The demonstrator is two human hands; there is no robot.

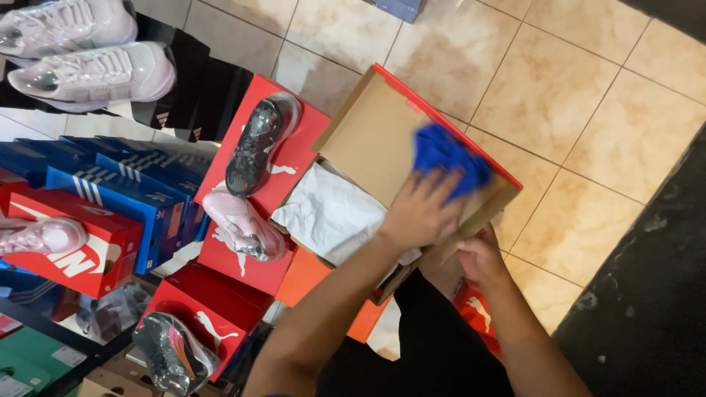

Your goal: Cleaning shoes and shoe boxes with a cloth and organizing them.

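Observation:
An open red shoe box point(353, 140) with a brown cardboard inside is tilted in front of me, with crumpled white tissue paper point(327, 213) in its lower part. My left hand point(418, 215) presses a blue cloth point(443, 156) against the inner cardboard face near the box's right end. My right hand point(479, 259) grips the box's lower right edge from underneath. Part of that hand is hidden behind the cardboard.
Left of the box, a dark sneaker point(259, 141) and a pink sneaker point(243, 226) rest on red shoe boxes. Blue boxes point(110, 191) are stacked further left, with white sneakers point(88, 73) above them. Beige floor tiles point(559, 95) lie beyond, and a dark mat point(647, 294) lies at the right.

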